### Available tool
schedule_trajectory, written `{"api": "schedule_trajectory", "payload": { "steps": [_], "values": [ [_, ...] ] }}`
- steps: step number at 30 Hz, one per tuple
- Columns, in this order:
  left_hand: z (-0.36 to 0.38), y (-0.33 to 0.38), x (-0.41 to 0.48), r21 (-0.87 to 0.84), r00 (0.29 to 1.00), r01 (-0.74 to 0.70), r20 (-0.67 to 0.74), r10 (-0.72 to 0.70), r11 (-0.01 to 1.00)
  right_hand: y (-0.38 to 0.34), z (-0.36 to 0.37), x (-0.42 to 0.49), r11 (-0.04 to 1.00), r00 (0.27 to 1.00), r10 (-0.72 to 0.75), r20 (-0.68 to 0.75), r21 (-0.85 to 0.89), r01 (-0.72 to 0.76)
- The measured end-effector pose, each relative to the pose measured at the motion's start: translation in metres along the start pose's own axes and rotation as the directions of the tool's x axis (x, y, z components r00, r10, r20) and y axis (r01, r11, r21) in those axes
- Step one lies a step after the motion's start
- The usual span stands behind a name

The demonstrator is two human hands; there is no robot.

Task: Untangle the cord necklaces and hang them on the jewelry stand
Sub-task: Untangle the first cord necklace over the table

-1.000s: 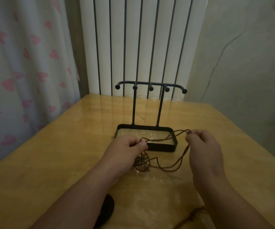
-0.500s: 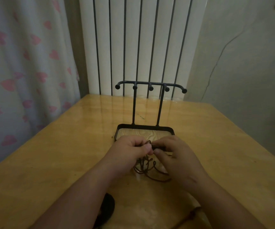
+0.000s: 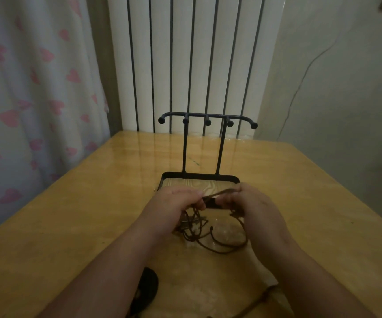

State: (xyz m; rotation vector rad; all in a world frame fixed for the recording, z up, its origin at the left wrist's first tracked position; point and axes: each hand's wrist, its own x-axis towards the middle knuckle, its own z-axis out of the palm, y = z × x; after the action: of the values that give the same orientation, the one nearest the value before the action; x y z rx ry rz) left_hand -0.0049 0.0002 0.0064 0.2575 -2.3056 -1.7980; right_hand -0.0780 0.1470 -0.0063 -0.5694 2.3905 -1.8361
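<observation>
Head camera: the brown cord necklaces lie in a tangle on the wooden table, just in front of the black jewelry stand. One strand is lifted, pinched between the left hand and right hand, which are held close together.

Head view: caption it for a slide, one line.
Left hand and right hand pinch a cord stretched between them above the tangle on the table, before the bare stand.

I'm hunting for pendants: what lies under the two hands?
Under the left hand and right hand a tangle of brown cord lies on the table, a small greyish piece in it. The hands cover its upper part. Pendant or not: unclear.
</observation>
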Motion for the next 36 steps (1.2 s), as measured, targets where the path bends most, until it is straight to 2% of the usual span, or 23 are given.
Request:
{"api": "schedule_trajectory", "payload": {
  "steps": [2,4,6,9,12,15,19,22,23,26,28,30,36],
  "values": [
    [0.001,0.003,0.003,-0.058,0.997,0.068,-0.040,-0.070,0.996,-0.002,-0.006,0.000,0.951,0.998,0.053,-0.032,0.305,-0.041],
    [0.003,-0.001,0.008,0.048,0.981,0.112,-0.163,-0.103,0.993,-0.004,-0.013,-0.002,0.799,0.999,0.045,-0.002,0.600,-0.035],
    [0.004,-0.007,0.010,0.205,0.967,0.129,-0.243,-0.077,0.970,-0.003,-0.020,-0.005,0.656,0.999,0.025,0.032,0.753,-0.041],
    [0.002,-0.018,0.011,0.375,0.970,0.128,-0.239,-0.037,0.918,-0.003,-0.022,-0.003,0.539,0.999,-0.021,0.042,0.842,-0.024],
    [-0.001,-0.024,0.013,0.508,0.968,0.138,-0.253,-0.006,0.850,-0.004,-0.025,-0.003,0.521,0.998,-0.047,0.036,0.854,-0.006],
    [-0.003,-0.026,0.014,0.529,0.960,0.151,-0.280,0.003,0.835,-0.007,-0.027,-0.004,0.486,1.000,-0.022,0.020,0.874,-0.007],
    [-0.003,-0.026,0.014,0.538,0.955,0.179,-0.296,-0.014,0.824,-0.010,-0.027,-0.005,0.518,1.000,-0.021,0.016,0.855,-0.003],
    [-0.001,-0.026,0.012,0.623,0.955,0.143,-0.290,0.057,0.769,-0.010,-0.025,-0.005,0.579,0.998,-0.031,0.047,0.815,-0.021],
    [0.000,-0.025,0.012,0.617,0.959,0.095,-0.269,0.095,0.781,-0.010,-0.024,-0.005,0.609,0.998,-0.037,0.060,0.792,-0.025],
    [0.004,-0.018,0.010,0.471,0.975,-0.107,-0.124,0.186,0.875,-0.008,-0.020,-0.006,0.699,0.992,-0.064,0.108,0.714,-0.032],
    [0.008,-0.015,0.007,0.401,0.980,-0.174,-0.018,0.198,0.900,-0.006,-0.018,-0.007,0.750,0.987,-0.091,0.136,0.661,-0.022],
    [0.011,-0.015,0.006,0.401,0.979,-0.197,0.038,0.198,0.895,-0.005,-0.016,-0.008,0.777,0.981,-0.114,0.156,0.630,-0.010],
    [0.018,-0.017,0.005,0.289,0.980,-0.200,0.061,0.191,0.936,-0.006,-0.016,-0.009,0.814,0.973,-0.136,0.184,0.581,0.004]
  ]
}}
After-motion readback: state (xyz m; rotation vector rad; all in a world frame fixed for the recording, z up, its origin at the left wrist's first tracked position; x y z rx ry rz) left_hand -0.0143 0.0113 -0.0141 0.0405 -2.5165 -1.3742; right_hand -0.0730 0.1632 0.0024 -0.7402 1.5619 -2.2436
